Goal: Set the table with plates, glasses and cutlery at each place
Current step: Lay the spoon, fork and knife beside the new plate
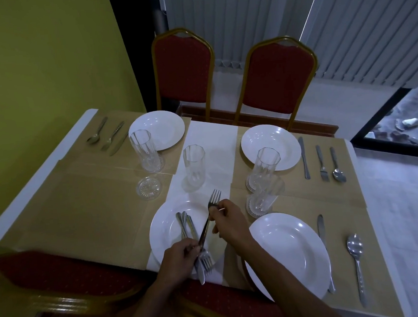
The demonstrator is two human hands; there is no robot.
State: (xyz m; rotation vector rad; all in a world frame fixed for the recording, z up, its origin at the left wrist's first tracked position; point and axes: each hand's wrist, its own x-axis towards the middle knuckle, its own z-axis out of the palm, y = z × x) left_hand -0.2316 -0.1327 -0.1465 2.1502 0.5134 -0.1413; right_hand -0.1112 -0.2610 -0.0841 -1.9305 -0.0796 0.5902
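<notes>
The fork (206,228) hung over the near plate (163,233), its tines pointing toward 1 o'clock and its handle slanting back toward 7 o'clock. The right hand (228,221) pinched it just below the tines from the 3 o'clock side, thumb and forefinger closed on the neck. The handle's end reached the left hand (182,256), which sat at the plate's 5 o'clock edge with its fingers curled round a bundle of cutlery (186,225). Whether those fingers also held the fork's handle could not be told. The bundle's handles lay toward 12 o'clock across the plate, and its fork tines and a knife blade stuck out toward 6 o'clock past the rim.

At 12 o'clock from the plate a glass (194,166) stood upright on the table (209,138). At 3 o'clock lay a second plate (291,251), with a knife (321,227) and a spoon (355,249) beyond it. A far left plate (156,129) and a far right plate (271,146) each had cutlery at the outer side.
</notes>
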